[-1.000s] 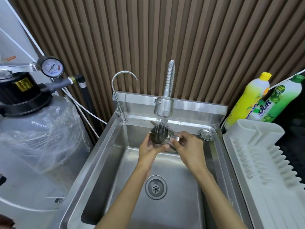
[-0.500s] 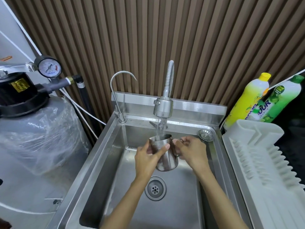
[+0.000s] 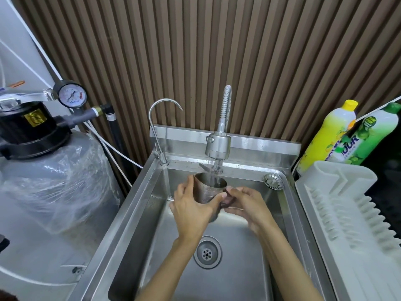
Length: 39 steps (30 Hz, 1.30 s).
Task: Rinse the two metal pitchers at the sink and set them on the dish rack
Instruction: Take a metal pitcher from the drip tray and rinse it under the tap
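Note:
One metal pitcher (image 3: 207,189) is held upright over the steel sink (image 3: 234,246), under the running flexible faucet (image 3: 217,146). Water pours into its open mouth. My left hand (image 3: 191,210) wraps around the pitcher's body from the left and front. My right hand (image 3: 246,205) grips its handle on the right side. The white dish rack (image 3: 347,213) lies to the right of the sink with nothing on it. A second pitcher is not visible.
A thin gooseneck tap (image 3: 159,131) stands at the sink's back left. Two dish soap bottles (image 3: 338,135) lean behind the rack. A grey filter tank (image 3: 50,181) with a pressure gauge (image 3: 70,97) stands left. The drain (image 3: 207,253) sits in the basin floor.
The pitcher has turned from tilted on its side under the spray to upright. Both hands lowered slightly with it, and water now runs into its mouth.

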Each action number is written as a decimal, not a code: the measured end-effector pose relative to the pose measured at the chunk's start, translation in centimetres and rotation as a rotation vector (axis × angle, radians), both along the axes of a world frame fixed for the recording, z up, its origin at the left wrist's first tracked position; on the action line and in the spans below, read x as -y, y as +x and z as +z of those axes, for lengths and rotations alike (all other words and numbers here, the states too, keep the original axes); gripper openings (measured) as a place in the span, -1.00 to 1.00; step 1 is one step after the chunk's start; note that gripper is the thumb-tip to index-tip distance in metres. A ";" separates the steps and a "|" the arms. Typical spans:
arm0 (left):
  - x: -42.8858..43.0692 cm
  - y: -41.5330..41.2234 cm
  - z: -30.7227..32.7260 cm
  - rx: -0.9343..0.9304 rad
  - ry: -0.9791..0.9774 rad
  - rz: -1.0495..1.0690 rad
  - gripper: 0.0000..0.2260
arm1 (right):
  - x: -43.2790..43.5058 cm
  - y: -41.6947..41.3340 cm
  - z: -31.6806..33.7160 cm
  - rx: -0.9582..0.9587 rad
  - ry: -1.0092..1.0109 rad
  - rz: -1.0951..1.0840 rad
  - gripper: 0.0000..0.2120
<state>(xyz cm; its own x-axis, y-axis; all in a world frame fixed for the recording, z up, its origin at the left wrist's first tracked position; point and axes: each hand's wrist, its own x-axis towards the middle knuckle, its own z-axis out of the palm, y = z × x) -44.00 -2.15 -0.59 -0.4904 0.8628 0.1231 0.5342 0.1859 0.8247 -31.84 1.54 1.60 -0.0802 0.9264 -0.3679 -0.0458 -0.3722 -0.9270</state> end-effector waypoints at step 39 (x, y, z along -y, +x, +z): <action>-0.7 -0.9 -0.8 0.304 -0.139 -0.127 -0.42 | -0.1 0.5 0.2 0.575 0.260 -0.041 -0.75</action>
<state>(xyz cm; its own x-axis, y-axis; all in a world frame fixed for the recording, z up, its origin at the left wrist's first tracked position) -44.92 -1.41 -1.36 -0.3745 0.9174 -0.1348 0.2941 0.2554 0.9210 -31.37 1.68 1.77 0.1012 0.9894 -0.1043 0.4770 -0.1403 -0.8676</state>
